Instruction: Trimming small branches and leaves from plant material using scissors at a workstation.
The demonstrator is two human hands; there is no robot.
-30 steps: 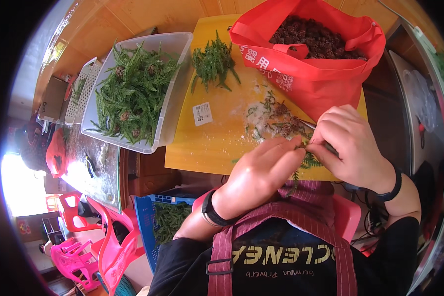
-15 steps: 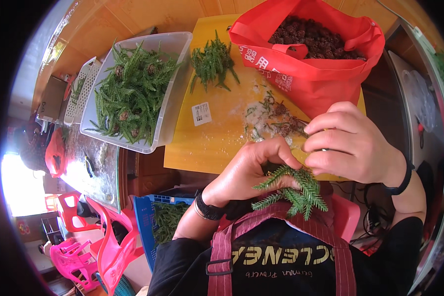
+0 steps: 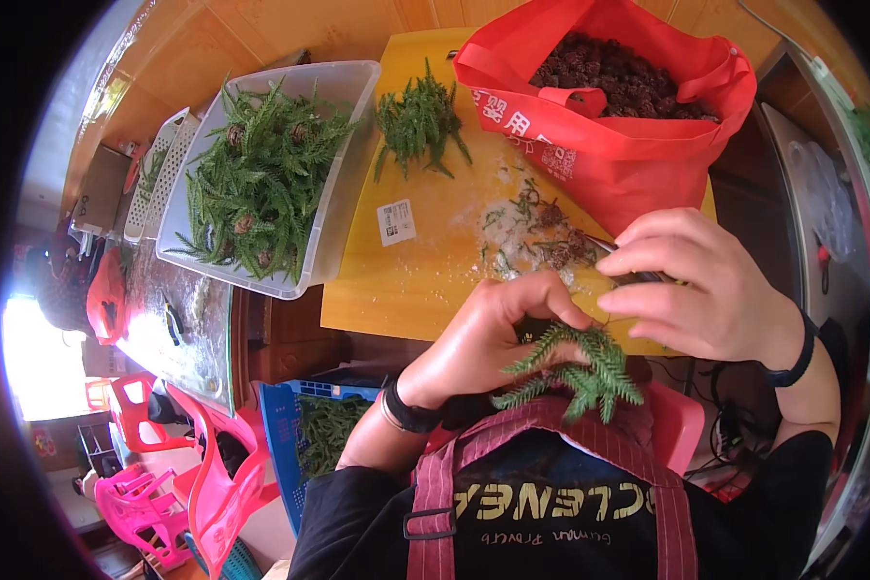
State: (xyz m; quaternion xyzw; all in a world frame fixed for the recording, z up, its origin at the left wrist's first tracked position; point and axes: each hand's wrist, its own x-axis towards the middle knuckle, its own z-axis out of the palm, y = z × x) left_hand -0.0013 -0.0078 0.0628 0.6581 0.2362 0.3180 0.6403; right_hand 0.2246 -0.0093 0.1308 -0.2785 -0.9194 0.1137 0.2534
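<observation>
My left hand point(image 3: 512, 324) is closed around a green artificial pine sprig point(image 3: 594, 372), its needled branches fanning out below the fingers near my apron. To the right of it, my right hand point(image 3: 681, 285) is curled around a slim dark tool point(image 3: 638, 277) with a thin metal tip; the fingers hide most of it, so its kind does not show. Just beyond both hands, small brown pine cones point(image 3: 565, 253) and green scraps lie in a whitish crumbly patch on the yellow table point(image 3: 396, 295).
A red bag point(image 3: 619, 164) full of pine cones point(image 3: 628, 82) stands at the back right. Another pine bunch point(image 3: 420, 126) and a white label point(image 3: 395, 223) lie left of it. A clear bin point(image 3: 338, 184) holds many sprigs with cones; a blue crate point(image 3: 282, 435) sits lower left.
My right hand has shifted slightly right, away from the sprig, and the dark tool in it shows more. My left hand stays in place with the sprig.
</observation>
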